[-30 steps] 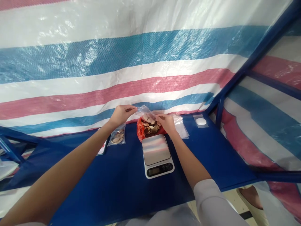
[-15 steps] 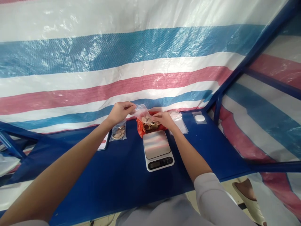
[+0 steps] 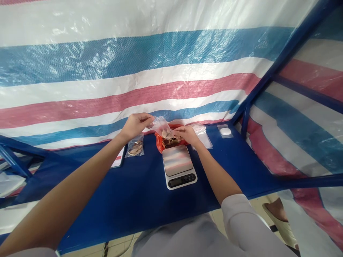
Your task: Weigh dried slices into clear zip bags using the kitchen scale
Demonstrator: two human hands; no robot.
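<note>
My left hand (image 3: 138, 125) is closed, pinching the edge of a clear plastic bag (image 3: 161, 124). The bag is tilted over a red plastic bag (image 3: 159, 143) and has some flat brown slices in it. Loose brown slices (image 3: 171, 142), flat and dried-looking, lie in the open red bag. At the clear bag's right side, my right hand (image 3: 187, 133) has its fingers pinched together, apparently on the bag's edge; the fingertips are partly hidden. Just in front of the red bag stands a white kitchen scale (image 3: 179, 166) with a bare metal plate.
On the blue table (image 3: 128, 200), a filled clear bag of slices (image 3: 135, 147) lies at left beside a white pad (image 3: 118, 159). Clear bags (image 3: 203, 135) are stacked at right, near a small packet with a white round thing (image 3: 225, 131). Striped sheeting (image 3: 134, 89) rises behind.
The view has shifted slightly. Both hands stay over the red bag, and the clear bag between them has tilted a little, with slices now seen inside near its lower end.
</note>
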